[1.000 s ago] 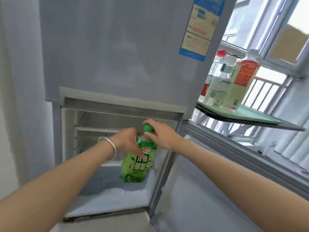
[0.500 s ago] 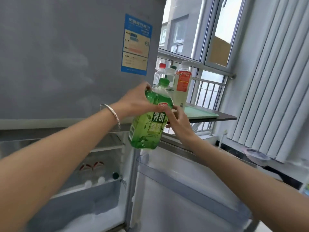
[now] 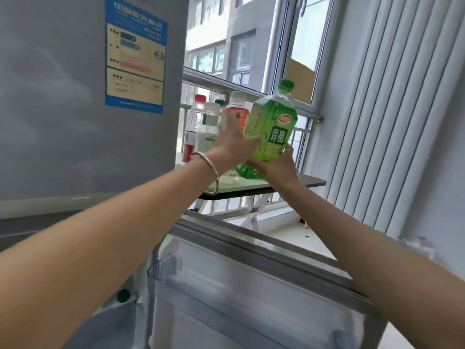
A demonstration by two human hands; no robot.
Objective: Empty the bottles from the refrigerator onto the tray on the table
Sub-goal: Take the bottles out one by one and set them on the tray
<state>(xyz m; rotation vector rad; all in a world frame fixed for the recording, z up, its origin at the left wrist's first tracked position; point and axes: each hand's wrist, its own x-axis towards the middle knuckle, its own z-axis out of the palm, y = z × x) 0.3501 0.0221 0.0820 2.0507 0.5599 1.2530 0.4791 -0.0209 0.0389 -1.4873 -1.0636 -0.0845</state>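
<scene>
The green bottle [image 3: 271, 127] has been brought from the refrigerator [image 3: 75, 96] over the tray [image 3: 246, 185]'s right end (not yet down), clasped low by the right hand [image 3: 275, 168], steadied by the flat left hand [image 3: 234, 144].

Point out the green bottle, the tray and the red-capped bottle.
green bottle [image 3: 275, 133]: head view, on its label.
tray [image 3: 239, 185]: head view, bare front surface.
red-capped bottle [image 3: 194, 122]: head view, clear upper body.

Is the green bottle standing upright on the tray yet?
No, the green bottle is tilted, gripped near its base by the right hand over the tray.
</scene>
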